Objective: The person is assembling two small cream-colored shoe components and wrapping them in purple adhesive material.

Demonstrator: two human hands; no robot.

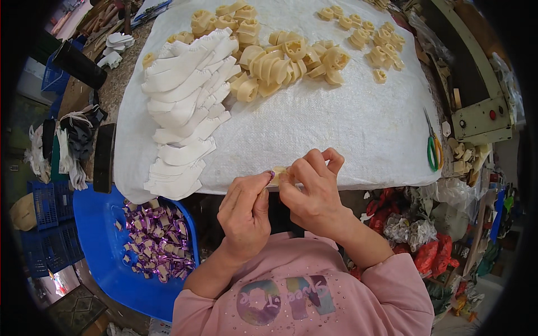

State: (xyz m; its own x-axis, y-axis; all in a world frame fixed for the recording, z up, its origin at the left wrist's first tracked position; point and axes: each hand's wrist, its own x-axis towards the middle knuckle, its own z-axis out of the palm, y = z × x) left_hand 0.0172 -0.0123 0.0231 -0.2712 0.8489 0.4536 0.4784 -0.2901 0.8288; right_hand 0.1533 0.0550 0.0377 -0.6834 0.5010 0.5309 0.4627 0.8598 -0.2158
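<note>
My left hand [245,210] and my right hand [315,193] meet at the near edge of the white-covered table [314,134]. Between their fingertips is a small beige piece [278,175], mostly hidden by the fingers. A purple spot shows by the left fingertips; whether it belongs to the piece I cannot tell. Both hands are closed in a pinch, the right one with its outer fingers bent and raised. Left of the hands, overlapping white curved flat pieces [182,112] lie in a long pile. Beyond them sit clustered cream curled pieces [274,64].
A blue tub [98,235] at lower left holds many purple shiny pieces [159,241]. Scissors [432,147] with green and orange handles lie at the table's right edge. Smaller cream pieces [384,47] are at far right. A black phone-like slab [104,158] lies at left.
</note>
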